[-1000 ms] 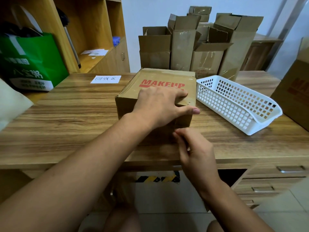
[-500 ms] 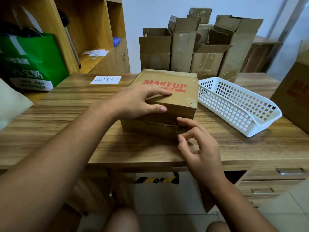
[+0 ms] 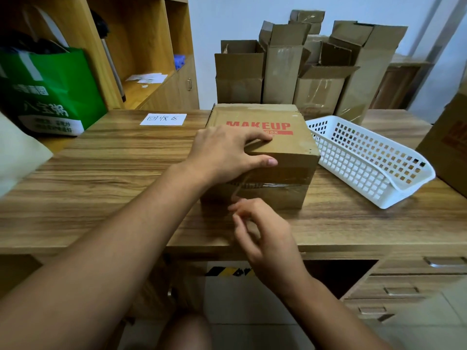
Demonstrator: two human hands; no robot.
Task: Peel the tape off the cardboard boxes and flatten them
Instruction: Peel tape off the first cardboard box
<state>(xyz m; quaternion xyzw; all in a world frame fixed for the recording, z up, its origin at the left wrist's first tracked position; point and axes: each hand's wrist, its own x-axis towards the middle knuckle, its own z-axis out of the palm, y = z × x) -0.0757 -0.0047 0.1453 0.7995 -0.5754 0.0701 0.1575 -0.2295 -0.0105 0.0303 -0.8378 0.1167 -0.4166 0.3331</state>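
Since half a second ago the right hand [image 3: 262, 231] has slid left, seemingly pinching a thin tape strip [image 3: 238, 188] off the front seam. Fingers spread, thumb in front, the left hand [image 3: 222, 150] clamps the box [image 3: 285, 145] on the table [image 3: 101, 173]. It is likely light and stiff; regrip near the seam.

Red "MAKEUP" on cardboard box [image 3: 290, 145]; "回收区" on paper label [image 3: 163, 119]

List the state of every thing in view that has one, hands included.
box, closed, front seam taped.
tape, partly peeled from the seam.
left hand, grips the box's top edge.
right hand, pinches the tape's loose end.
back boxes, upright, flaps open.
basket, empty.
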